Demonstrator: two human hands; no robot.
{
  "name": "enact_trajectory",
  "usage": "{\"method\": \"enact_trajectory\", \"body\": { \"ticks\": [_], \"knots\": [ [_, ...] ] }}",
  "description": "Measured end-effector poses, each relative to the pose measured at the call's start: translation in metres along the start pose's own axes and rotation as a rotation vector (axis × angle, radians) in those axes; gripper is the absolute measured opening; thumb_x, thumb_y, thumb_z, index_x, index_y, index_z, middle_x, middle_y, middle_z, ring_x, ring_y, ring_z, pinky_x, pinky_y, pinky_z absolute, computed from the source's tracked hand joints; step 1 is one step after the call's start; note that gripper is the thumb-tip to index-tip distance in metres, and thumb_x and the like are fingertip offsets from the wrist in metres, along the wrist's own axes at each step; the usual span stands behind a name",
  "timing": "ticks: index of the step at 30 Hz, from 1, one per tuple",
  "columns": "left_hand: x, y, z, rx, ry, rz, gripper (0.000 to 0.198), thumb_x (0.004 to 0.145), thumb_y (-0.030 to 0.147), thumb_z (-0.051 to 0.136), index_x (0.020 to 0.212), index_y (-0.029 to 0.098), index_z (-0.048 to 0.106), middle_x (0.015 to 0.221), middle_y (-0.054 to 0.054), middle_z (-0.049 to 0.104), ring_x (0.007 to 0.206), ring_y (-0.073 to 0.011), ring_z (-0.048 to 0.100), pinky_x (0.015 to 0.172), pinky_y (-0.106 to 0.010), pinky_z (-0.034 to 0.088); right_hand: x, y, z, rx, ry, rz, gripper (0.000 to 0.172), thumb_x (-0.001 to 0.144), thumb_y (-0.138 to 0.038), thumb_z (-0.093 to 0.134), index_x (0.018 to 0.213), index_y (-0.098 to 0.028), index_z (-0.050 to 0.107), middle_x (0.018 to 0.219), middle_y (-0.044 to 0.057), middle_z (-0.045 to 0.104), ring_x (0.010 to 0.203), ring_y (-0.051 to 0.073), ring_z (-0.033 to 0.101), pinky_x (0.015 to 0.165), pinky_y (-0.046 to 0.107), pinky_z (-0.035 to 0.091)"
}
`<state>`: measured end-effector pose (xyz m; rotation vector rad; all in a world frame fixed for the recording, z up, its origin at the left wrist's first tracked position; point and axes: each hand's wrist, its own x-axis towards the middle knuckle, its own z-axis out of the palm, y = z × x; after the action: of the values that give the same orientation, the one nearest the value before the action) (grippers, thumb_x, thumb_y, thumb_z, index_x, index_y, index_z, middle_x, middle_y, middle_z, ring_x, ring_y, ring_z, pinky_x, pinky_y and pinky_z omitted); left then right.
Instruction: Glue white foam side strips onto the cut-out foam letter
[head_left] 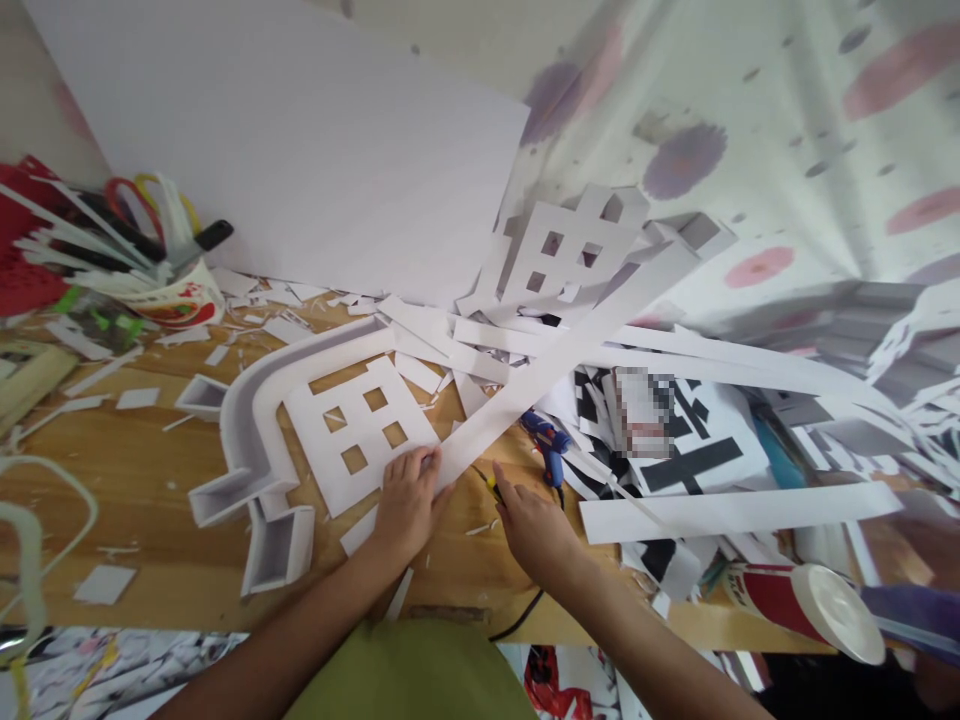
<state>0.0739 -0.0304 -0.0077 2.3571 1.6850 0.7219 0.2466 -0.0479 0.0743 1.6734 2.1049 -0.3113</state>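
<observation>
My left hand is closed around the near end of a long white strip, which slants up to the right. Beside that hand, a flat white panel with square window cutouts lies on the wooden table. Just right of the strip's end, my right hand is closed on a small slim tool with a yellow part; its exact kind is hard to make out. A blue glue gun lies beyond my right hand. Left of the panel stands a curved, hollow white letter-like form with raised side walls.
A cup of scissors and tools stands at the left. White offcuts and strips litter the table. Another windowed white form leans at the back. A lidded paper cup lies tipped at the right front edge.
</observation>
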Motion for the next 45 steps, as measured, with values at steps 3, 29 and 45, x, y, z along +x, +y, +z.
{"method": "enact_trajectory", "body": {
  "ticks": [3,29,45],
  "knots": [
    [0.0,0.0,0.0,0.009,0.0,0.003,0.041,0.084,0.038,0.046,0.115,0.011,0.053,0.104,-0.013,0.055,0.097,-0.0267,0.048,0.083,-0.041,0.04,0.008,-0.004,0.003,0.045,0.062,0.011,0.052,0.09,-0.018,0.037,0.14,-0.01,0.025,0.094,0.013,0.064,0.083,0.021,0.062,0.065,0.027,0.047],
    [0.002,0.0,-0.001,0.021,0.004,-0.003,0.037,0.082,0.034,0.051,0.112,0.013,0.055,0.103,-0.012,0.055,0.095,-0.026,0.05,0.082,-0.04,0.042,0.041,-0.024,-0.001,0.05,0.104,-0.029,0.054,0.089,-0.016,0.037,0.141,-0.011,0.022,0.098,0.014,0.062,0.085,0.019,0.062,0.063,0.025,0.049],
    [0.001,0.0,0.001,0.031,0.029,-0.007,0.043,0.082,0.037,0.05,0.118,0.013,0.05,0.104,-0.012,0.054,0.096,-0.0255,0.048,0.084,-0.04,0.04,0.033,-0.007,-0.004,0.083,0.112,0.046,0.053,0.09,-0.02,0.038,0.14,-0.013,0.023,0.097,0.011,0.063,0.081,0.019,0.062,0.061,0.025,0.048]
  ]
}}
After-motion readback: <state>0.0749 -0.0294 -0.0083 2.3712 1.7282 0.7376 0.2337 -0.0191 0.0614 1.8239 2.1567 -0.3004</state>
